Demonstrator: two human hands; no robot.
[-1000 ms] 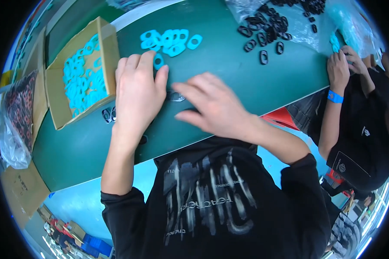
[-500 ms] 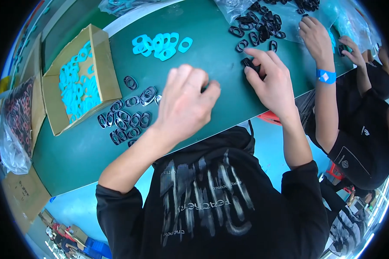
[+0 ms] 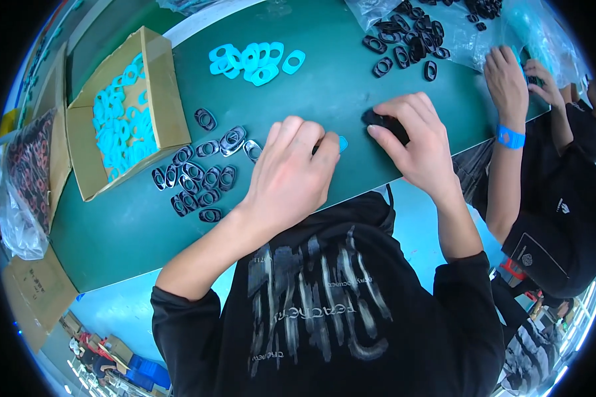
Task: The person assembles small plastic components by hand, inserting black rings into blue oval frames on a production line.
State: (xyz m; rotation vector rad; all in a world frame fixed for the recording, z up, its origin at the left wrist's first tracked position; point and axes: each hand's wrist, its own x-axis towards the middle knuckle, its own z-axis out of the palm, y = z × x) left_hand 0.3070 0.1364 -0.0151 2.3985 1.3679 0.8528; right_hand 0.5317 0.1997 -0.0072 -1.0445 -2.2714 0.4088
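Observation:
My left hand (image 3: pixel 290 169) is closed over the middle of the green table, a teal oval ring (image 3: pixel 342 143) poking out past its fingertips. Across a small gap, my right hand (image 3: pixel 417 139) pinches a black oval ring (image 3: pixel 372 119) between thumb and fingers; part of it is hidden by the hand. Beside my left hand lies a cluster of black oval rings (image 3: pixel 211 177), some with a glossy look. Loose teal rings (image 3: pixel 250 58) rest farther up the table, and matte black rings (image 3: pixel 415 47) are heaped at the far right.
At the left stands an open cardboard box (image 3: pixel 169 92) of teal rings. A clear plastic bag (image 3: pixel 20 228) with reddish rings hangs at its outer side. To the right, a co-worker's hand (image 3: pixel 508 83) with a blue wristband works near a plastic bag (image 3: pixel 533 33).
A teal ring now shows at my left fingertips, where none was visible before. Both hands have shifted slightly, and the black ring stays in my right hand. The co-worker's hand has moved right and nearer.

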